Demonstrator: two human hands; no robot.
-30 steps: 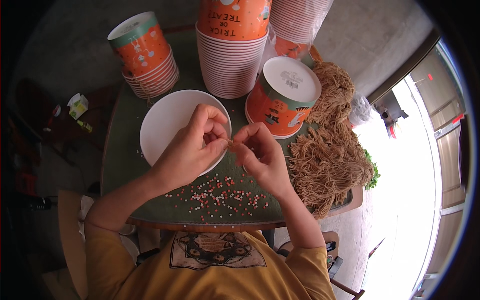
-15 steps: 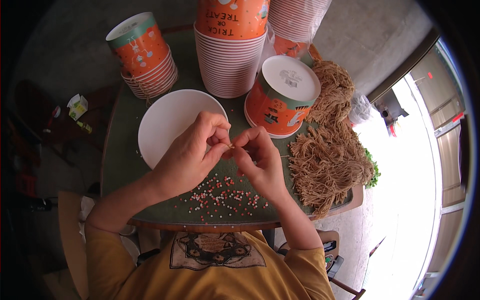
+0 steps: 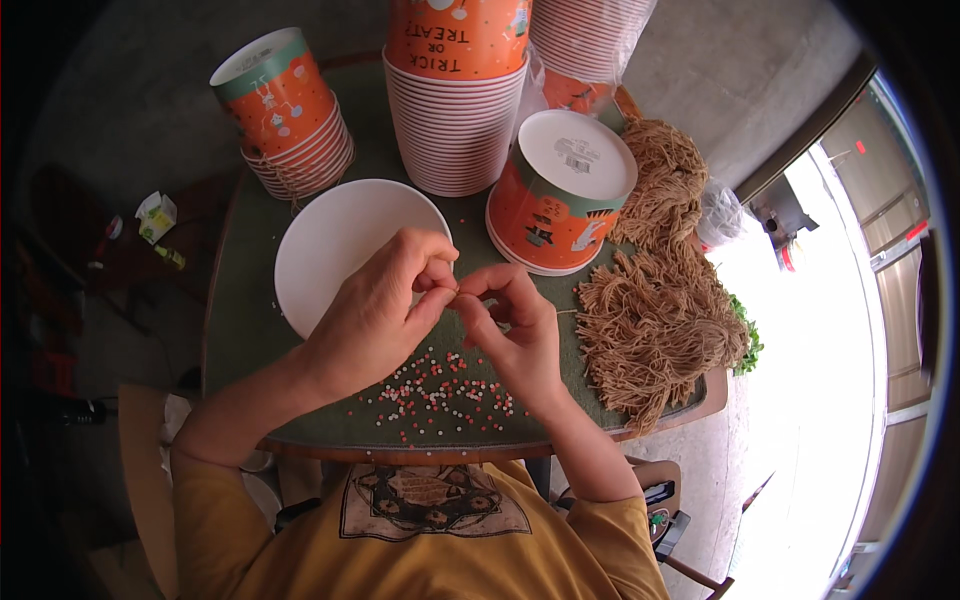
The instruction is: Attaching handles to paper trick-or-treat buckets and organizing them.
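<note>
My left hand (image 3: 382, 302) and my right hand (image 3: 518, 338) meet fingertip to fingertip above the table, in front of a white bowl (image 3: 315, 245). Both pinch a tan string, of which only a tiny bit shows between the fingertips. A thin strand runs from behind my right hand towards a heap of tan strings (image 3: 655, 335) on the right. Below my hands, small red and white beads (image 3: 445, 395) lie scattered on the green tabletop (image 3: 245, 330). The curled fingers hide whether a bead is on the string.
Behind the bowl stand a tall stack of orange paper buckets (image 3: 455, 120), a shorter stack (image 3: 290, 120) and an upturned bucket (image 3: 560, 200). Another stack (image 3: 580, 45) is wrapped in clear plastic. More tan strings (image 3: 660, 180) lie at the back right. The wooden table edge (image 3: 400, 455) runs before me.
My fingertips have drawn closer together, and less of the string shows between them. My right hand has shifted slightly left and downward. The beads and bowl stay in place on the table.
</note>
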